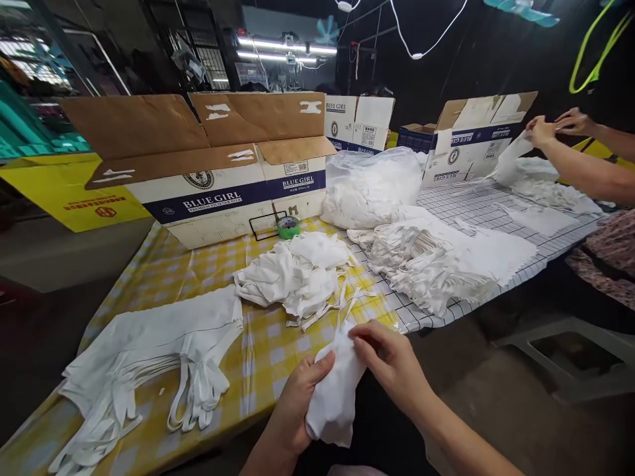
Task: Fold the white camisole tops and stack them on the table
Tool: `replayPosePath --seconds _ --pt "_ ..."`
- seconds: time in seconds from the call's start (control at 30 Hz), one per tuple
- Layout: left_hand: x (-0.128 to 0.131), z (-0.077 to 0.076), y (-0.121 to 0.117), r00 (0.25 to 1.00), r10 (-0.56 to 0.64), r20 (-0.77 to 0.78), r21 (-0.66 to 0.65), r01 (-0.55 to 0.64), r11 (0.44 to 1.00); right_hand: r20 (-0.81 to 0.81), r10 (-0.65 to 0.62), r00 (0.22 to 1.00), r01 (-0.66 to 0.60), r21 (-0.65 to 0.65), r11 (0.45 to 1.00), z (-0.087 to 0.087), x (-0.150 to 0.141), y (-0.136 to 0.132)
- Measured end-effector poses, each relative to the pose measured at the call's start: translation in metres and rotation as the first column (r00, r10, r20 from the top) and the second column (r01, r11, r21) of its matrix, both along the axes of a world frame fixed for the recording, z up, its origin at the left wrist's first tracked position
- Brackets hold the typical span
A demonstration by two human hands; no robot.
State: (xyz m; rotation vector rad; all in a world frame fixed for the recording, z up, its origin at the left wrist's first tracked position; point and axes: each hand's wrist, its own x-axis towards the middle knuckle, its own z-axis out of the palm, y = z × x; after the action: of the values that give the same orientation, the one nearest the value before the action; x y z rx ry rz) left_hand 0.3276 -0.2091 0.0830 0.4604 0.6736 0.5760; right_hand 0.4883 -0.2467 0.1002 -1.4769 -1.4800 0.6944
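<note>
My left hand (299,400) is closed around a white cloth piece (337,390), its thumb lying on top near the middle. At the upper edge of this cloth, the fingers of my right hand (384,357) pinch the fabric where thin white straps run up toward the table. Just beyond lies a crumpled pile of white cloth pieces (302,268), with loose straps trailing toward me. To the left, a neat stack of white strapped cloth pieces (163,330) lies flat, its looped straps hanging toward the table edge.
A yellow checked tablecloth (198,277) covers my side. A large open carton (233,205) stands behind, beside green tape (288,227). A clear plastic bag (372,185) and a white cloth heap (436,258) are right of it. Another person's hands (550,129) hold white cloth at the far right.
</note>
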Motion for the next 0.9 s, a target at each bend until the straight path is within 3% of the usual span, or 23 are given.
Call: replayPosePath --seconds 0.17,0.4,0.67,0.8,0.9 --pt "-0.004 -0.003 0.005 0.997 -0.017 -0.069 0.035 0.019 0.999 -0.133 0.052 0.99 -0.074 -0.17 0.983 -0.006 -0.002 0.015" --pt "-0.005 -0.015 0.008 0.979 -0.011 -0.205 0.141 0.041 0.989 -0.167 0.051 0.985 -0.094 -0.259 0.961 -0.01 -0.003 0.027" --pt "-0.008 -0.016 0.014 0.986 0.003 -0.169 0.053 0.006 0.999 -0.359 0.106 0.927 -0.225 -0.307 0.925 -0.011 0.0 0.032" --pt "-0.009 -0.016 0.016 0.986 0.007 -0.168 0.041 0.0 0.999 -0.304 0.071 0.95 -0.164 -0.29 0.943 -0.013 -0.004 0.034" --pt "-0.01 -0.015 0.017 0.992 0.0 -0.127 0.022 0.003 1.0 -0.369 0.052 0.928 -0.184 -0.33 0.926 -0.015 -0.004 0.036"
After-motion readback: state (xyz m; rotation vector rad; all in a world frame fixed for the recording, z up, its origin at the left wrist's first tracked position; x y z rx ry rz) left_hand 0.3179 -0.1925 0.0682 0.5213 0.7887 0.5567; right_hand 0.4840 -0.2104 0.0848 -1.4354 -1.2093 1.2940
